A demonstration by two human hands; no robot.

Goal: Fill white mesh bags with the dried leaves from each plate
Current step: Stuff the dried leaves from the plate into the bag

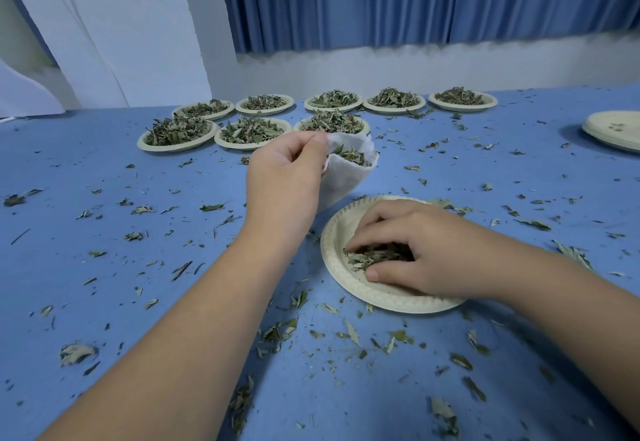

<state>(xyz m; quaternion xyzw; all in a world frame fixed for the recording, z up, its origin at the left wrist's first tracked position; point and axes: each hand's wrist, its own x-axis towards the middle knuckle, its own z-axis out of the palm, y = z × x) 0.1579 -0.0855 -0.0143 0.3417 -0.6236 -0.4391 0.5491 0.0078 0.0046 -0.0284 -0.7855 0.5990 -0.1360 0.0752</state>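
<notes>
On the blue worktop, our left hand pinches the rim of the white mesh bag, keeping its mouth open just beyond the near plate. Our right hand curls its fingers round the remaining dried leaves. We should bunch them tightly, carry them over the mouth and release low. 8 full plates wait behind.

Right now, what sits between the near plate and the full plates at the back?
In the head view: the white mesh bag, partly filled, held open by the left hand, plus loose leaf scraps on the blue table.
</notes>
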